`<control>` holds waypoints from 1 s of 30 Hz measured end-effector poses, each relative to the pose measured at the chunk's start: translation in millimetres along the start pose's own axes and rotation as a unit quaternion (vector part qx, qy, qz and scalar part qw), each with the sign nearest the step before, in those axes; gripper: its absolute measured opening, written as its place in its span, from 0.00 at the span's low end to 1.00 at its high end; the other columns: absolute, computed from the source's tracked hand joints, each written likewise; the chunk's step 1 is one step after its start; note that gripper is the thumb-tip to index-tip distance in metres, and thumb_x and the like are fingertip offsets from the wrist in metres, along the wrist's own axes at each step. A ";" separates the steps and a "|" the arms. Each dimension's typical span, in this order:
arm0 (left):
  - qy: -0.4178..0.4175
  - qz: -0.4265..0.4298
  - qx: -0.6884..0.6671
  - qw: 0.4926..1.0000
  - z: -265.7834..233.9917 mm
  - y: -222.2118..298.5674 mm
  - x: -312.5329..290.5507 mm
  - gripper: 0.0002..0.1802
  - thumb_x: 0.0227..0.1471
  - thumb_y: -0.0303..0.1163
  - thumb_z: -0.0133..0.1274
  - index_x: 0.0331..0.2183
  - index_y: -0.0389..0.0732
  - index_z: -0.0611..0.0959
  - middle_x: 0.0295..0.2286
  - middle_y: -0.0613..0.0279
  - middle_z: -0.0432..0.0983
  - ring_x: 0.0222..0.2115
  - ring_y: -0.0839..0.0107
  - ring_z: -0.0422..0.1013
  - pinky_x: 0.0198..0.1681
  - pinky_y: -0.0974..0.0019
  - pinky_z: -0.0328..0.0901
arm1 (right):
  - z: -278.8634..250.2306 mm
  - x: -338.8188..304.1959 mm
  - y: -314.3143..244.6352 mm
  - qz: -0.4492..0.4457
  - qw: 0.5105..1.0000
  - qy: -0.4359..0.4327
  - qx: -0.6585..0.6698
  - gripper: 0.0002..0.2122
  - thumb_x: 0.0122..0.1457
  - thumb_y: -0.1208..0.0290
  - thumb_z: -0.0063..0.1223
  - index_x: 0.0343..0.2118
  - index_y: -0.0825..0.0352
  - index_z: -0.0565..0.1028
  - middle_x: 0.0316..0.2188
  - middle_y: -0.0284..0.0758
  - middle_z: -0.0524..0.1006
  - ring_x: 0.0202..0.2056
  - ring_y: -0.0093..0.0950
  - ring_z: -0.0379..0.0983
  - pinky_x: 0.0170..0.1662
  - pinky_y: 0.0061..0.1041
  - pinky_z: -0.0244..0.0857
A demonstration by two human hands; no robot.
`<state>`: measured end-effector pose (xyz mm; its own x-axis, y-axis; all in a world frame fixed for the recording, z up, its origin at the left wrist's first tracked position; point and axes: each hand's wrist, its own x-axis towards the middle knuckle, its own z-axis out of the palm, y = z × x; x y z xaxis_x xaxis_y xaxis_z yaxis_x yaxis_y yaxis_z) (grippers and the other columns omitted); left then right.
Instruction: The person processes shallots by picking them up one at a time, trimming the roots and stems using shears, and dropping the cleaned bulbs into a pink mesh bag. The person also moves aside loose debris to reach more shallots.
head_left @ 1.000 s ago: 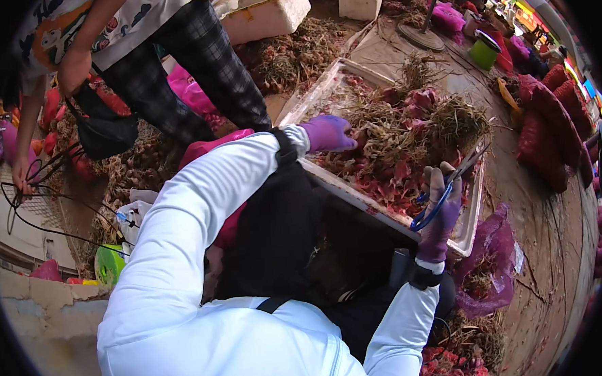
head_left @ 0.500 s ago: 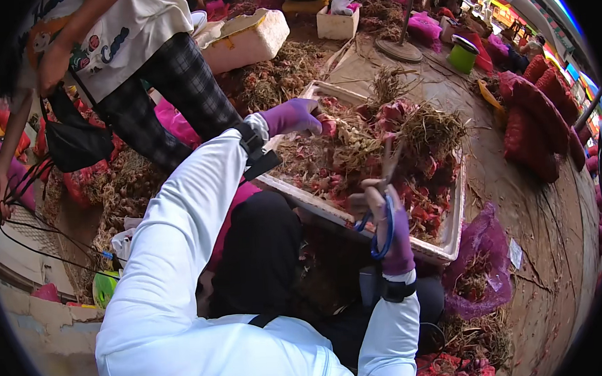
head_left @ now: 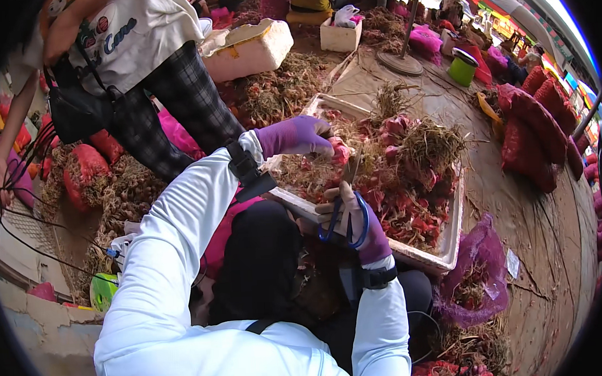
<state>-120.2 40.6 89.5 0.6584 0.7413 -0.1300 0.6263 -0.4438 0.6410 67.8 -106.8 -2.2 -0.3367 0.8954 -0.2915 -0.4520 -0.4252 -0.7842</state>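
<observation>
My left hand [head_left: 297,138], in a purple glove, is closed round a pinkish-red garlic bulb [head_left: 340,150] above a white foam box [head_left: 454,244]. My right hand [head_left: 354,222], in a purple glove with a pale palm, grips blue-handled scissors [head_left: 362,219] just over the near wall of the box. Their blades point up toward the bulb, close by it; whether they touch cannot be made out. Inside the box lie reddish bulbs, loose skins and a clump of dry stalks [head_left: 431,144].
A person in plaid trousers [head_left: 190,91] stands at the left, holding black cords. Beyond are another foam box [head_left: 256,47] and heaped dry stalks [head_left: 279,87]. Red mesh sacks [head_left: 530,135] stand at the right. A purple mesh bag [head_left: 473,281] lies beside my box.
My left hand has shifted right and slightly nearer with the bulb. The right hand has moved left, bringing the scissors close to it.
</observation>
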 end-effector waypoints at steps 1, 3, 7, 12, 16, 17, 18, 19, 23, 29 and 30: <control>0.013 -0.023 -0.012 1.000 -0.1 -1.2 0.0 0.19 0.47 0.41 0.59 0.37 0.36 0.79 0.26 0.67 0.75 0.28 0.80 0.69 0.32 0.69 0.66 | 2.5 -2.0 -1.8 0.018 1.000 -0.018 0.011 0.25 0.62 0.45 0.43 0.45 0.67 0.69 0.31 0.42 0.78 0.31 0.31 0.75 0.37 0.31 0.70; 0.024 -0.050 -0.062 0.997 -7.9 -1.8 1.9 0.19 0.49 0.42 0.58 0.36 0.36 0.79 0.24 0.65 0.75 0.26 0.78 0.71 0.30 0.69 0.68 | 4.4 -6.8 -5.4 0.027 0.999 -0.030 -0.015 0.26 0.62 0.44 0.41 0.45 0.67 0.68 0.31 0.43 0.78 0.31 0.32 0.75 0.37 0.32 0.70; 0.070 -0.052 -0.028 0.996 -17.6 11.1 0.6 0.20 0.51 0.45 0.55 0.34 0.35 0.80 0.23 0.61 0.75 0.24 0.77 0.71 0.29 0.69 0.67 | -1.9 -6.2 -5.4 0.046 0.990 -0.123 0.053 0.25 0.63 0.45 0.42 0.46 0.68 0.65 0.30 0.42 0.76 0.29 0.29 0.73 0.36 0.29 0.68; 0.082 -0.011 0.057 0.995 -21.4 6.5 10.1 0.19 0.51 0.45 0.55 0.32 0.35 0.79 0.23 0.62 0.74 0.25 0.78 0.67 0.30 0.68 0.64 | 4.3 0.0 -5.4 0.020 0.987 -0.136 0.084 0.25 0.62 0.45 0.43 0.46 0.67 0.65 0.29 0.41 0.75 0.29 0.30 0.72 0.35 0.30 0.68; -0.003 -0.031 -0.044 0.999 -18.0 16.6 5.6 0.19 0.51 0.44 0.54 0.33 0.35 0.79 0.23 0.61 0.74 0.25 0.78 0.67 0.29 0.67 0.64 | 8.1 5.8 -10.1 0.004 0.988 -0.101 0.117 0.25 0.62 0.45 0.44 0.45 0.67 0.66 0.28 0.38 0.74 0.28 0.28 0.72 0.32 0.28 0.67; -0.006 -0.028 -0.043 0.999 -16.9 24.5 3.6 0.19 0.51 0.44 0.54 0.33 0.35 0.79 0.23 0.61 0.74 0.25 0.78 0.67 0.29 0.67 0.64 | 2.7 8.5 -10.9 0.001 0.988 -0.098 0.119 0.25 0.62 0.45 0.44 0.45 0.67 0.66 0.28 0.38 0.74 0.28 0.28 0.72 0.32 0.28 0.67; -0.009 -0.010 0.011 1.000 -15.6 34.0 0.7 0.19 0.52 0.44 0.54 0.34 0.35 0.79 0.24 0.62 0.74 0.25 0.78 0.67 0.30 0.67 0.64 | -6.2 13.3 -10.6 -0.037 0.990 -0.067 0.120 0.26 0.62 0.45 0.44 0.45 0.68 0.66 0.26 0.37 0.73 0.26 0.25 0.70 0.29 0.25 0.66; -0.012 0.009 0.065 0.998 -13.2 40.3 -0.9 0.19 0.52 0.44 0.54 0.34 0.35 0.78 0.24 0.62 0.74 0.24 0.77 0.67 0.30 0.67 0.64 | -13.4 14.6 -11.1 -0.075 0.989 -0.035 0.122 0.26 0.61 0.44 0.45 0.45 0.68 0.67 0.25 0.35 0.73 0.23 0.22 0.69 0.26 0.22 0.64; 0.114 -0.014 -0.183 0.976 -10.4 4.9 -13.3 0.19 0.50 0.42 0.55 0.40 0.38 0.79 0.31 0.59 0.78 0.29 0.75 0.73 0.34 0.70 0.69 | -28.5 5.1 -21.9 -0.164 0.977 0.136 -0.004 0.26 0.61 0.42 0.43 0.42 0.67 0.68 0.20 0.28 0.69 0.20 0.18 0.65 0.23 0.20 0.61; -0.031 0.005 -0.627 0.778 50.7 9.5 14.2 0.22 0.56 0.40 0.52 0.50 0.41 0.74 0.40 0.70 0.76 0.39 0.77 0.73 0.46 0.70 0.68 | -9.7 -15.9 -51.5 -0.283 0.935 0.135 -0.167 0.29 0.59 0.47 0.52 0.51 0.66 0.62 0.39 0.37 0.74 0.35 0.24 0.72 0.37 0.23 0.68; -0.042 0.013 -0.650 0.758 60.7 7.0 22.3 0.22 0.56 0.40 0.52 0.50 0.42 0.74 0.39 0.70 0.76 0.38 0.77 0.73 0.46 0.70 0.68 | 1.7 -16.6 -71.0 -0.283 0.908 0.203 -0.234 0.27 0.57 0.54 0.57 0.52 0.66 0.61 0.41 0.36 0.74 0.38 0.25 0.72 0.40 0.24 0.68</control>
<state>-75.8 23.5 45.1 0.7224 0.6816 -0.1164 -0.2934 0.4545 0.8411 104.1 -91.8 59.3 0.2153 0.9682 0.1274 -0.0242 0.1357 -0.9905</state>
